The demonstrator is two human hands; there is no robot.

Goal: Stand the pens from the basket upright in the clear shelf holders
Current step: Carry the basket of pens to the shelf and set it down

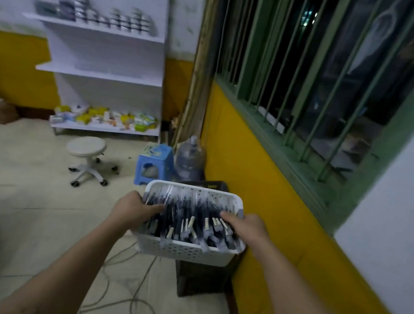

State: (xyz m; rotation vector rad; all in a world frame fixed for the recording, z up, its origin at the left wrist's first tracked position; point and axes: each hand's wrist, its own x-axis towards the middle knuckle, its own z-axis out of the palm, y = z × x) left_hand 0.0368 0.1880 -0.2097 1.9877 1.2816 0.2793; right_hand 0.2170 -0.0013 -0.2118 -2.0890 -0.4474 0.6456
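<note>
A white perforated basket [186, 253] full of dark pens [191, 216] sits on a dark crate by the yellow wall. My left hand [133, 209] grips the basket's left rim, with fingers curled over onto the pens. My right hand [246, 226] grips the right rim the same way. Far back at the left stands a white shelf unit [103, 52]; clear holders [113, 19] line its top shelf, blurred.
A dark crate [198, 276] stands under the basket. A white wheeled stool [87, 157], a blue plastic stool [155, 162] and a water jug [190, 159] stand between me and the shelf. Cables [125, 303] trail on the floor. A barred window [319, 79] is at right.
</note>
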